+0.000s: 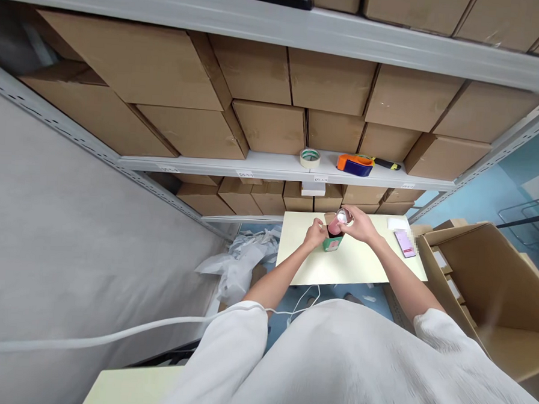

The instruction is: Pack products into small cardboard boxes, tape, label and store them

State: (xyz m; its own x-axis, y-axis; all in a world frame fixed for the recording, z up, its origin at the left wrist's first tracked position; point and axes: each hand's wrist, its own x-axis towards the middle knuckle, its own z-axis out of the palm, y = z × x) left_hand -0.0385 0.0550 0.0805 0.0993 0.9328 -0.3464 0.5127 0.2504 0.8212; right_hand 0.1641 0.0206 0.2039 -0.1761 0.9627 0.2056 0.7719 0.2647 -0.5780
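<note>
Over the pale tabletop point(311, 264), my left hand point(315, 233) grips the upper left side of a small green box point(332, 244). The box stands open at the top, with a brown flap raised at its back. My right hand point(357, 223) is closed around a pink, rounded container point(335, 227) with a shiny, pale end. This container is tilted, its lower part at the mouth of the box. Whether it is partly inside I cannot tell. Fingertips cover some of both things.
Cardboard boxes point(330, 81) fill the shelves ahead. A tape roll point(310, 158), an orange-and-blue tape dispenser point(355, 165) and a yellow-black cutter point(386, 163) lie on the shelf edge. A phone point(404, 243) rests at the table's right, beside a large open carton point(496, 274). Plastic wrap point(243, 261) lies left.
</note>
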